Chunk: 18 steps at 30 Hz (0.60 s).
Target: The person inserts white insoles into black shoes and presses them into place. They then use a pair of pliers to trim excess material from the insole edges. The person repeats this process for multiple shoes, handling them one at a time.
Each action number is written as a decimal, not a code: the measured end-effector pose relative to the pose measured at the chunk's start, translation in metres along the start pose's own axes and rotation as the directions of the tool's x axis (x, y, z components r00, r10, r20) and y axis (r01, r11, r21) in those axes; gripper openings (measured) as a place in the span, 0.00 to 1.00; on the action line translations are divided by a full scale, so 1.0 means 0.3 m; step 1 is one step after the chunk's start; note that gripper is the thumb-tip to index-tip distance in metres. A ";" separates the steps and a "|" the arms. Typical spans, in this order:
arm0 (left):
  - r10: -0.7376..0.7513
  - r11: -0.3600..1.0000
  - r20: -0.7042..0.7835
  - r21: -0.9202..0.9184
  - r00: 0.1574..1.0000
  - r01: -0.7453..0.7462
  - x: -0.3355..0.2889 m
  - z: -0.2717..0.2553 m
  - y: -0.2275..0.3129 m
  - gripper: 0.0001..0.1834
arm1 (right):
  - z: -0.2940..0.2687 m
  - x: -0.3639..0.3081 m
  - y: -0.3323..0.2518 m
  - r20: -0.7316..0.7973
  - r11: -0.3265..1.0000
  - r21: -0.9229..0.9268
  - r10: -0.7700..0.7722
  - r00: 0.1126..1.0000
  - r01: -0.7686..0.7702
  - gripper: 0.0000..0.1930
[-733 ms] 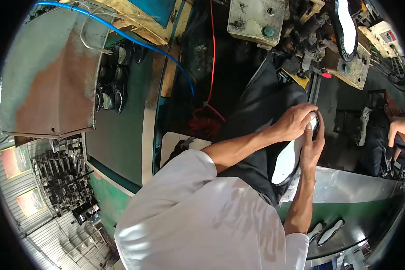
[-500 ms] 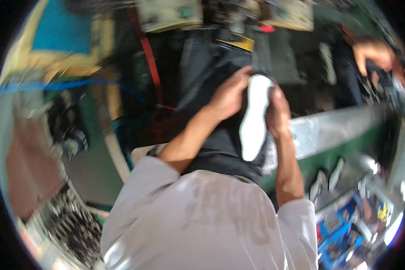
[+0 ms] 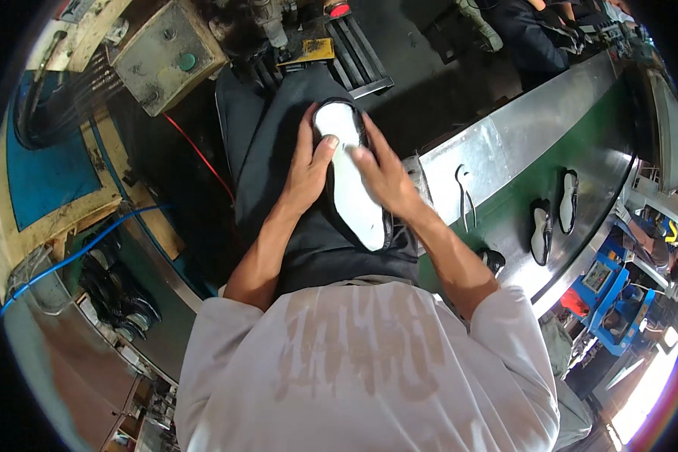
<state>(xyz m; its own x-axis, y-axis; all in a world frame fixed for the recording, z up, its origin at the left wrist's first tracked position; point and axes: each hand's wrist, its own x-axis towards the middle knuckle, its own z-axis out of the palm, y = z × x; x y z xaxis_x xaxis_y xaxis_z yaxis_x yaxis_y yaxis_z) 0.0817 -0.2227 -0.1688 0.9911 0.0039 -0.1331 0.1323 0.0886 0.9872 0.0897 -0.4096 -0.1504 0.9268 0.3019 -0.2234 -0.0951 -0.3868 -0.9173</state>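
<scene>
- Shoe (image 3: 354,192), one: black, white sole facing up; held over the person's dark-trousered lap.
- Left hand (image 3: 306,177): partly closed on the shoe's left edge, thumb against the white sole.
- Right hand (image 3: 388,181): partly closed on the right edge, thumb likewise on the sole.
- Desk (image 3: 527,117): metal border, green surface, right side.
- Metal hand tool (image 3: 465,197), one: two-legged, lying on the desk.
- Pale-soled shoes (image 3: 569,203), two: farther right, side by side, apart.

Shoe upper (image 3: 388,229) black, sole (image 3: 355,193) white; shirt (image 3: 369,380) white, tan print (image 3: 354,339); trousers (image 3: 270,143) dark grey; hose (image 3: 79,255) blue.
</scene>
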 end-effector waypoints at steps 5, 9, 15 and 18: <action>-0.004 0.905 0.090 -0.424 0.996 0.042 -0.053 -0.075 0.118 0.42 | -0.041 -0.175 -0.143 0.171 0.959 -0.008 0.282 0.944 -0.285 0.55; 0.205 0.758 0.239 -0.652 0.949 0.001 -0.047 -0.180 0.278 0.50 | -0.030 -0.178 -0.216 0.045 0.993 -0.121 0.006 0.999 -0.001 0.62; 0.250 0.904 0.114 -0.384 0.962 -0.189 -0.045 -0.209 0.422 0.50 | -0.023 -0.072 -0.231 -0.057 0.898 -0.298 -0.356 0.933 0.325 0.58; 0.335 0.920 0.060 0.197 0.940 -0.340 -0.012 -0.238 0.419 0.40 | -0.091 -0.044 -0.318 0.161 0.984 -0.063 -0.152 0.975 0.164 0.58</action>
<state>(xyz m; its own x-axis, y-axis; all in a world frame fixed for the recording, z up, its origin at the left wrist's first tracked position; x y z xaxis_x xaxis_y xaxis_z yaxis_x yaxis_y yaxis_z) 0.0937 -0.1405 -0.0504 0.9772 -0.0267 0.2104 -0.2121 -0.1161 0.9703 0.0964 -0.4006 -0.0509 0.8595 0.4939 -0.1316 0.0811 -0.3860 -0.9189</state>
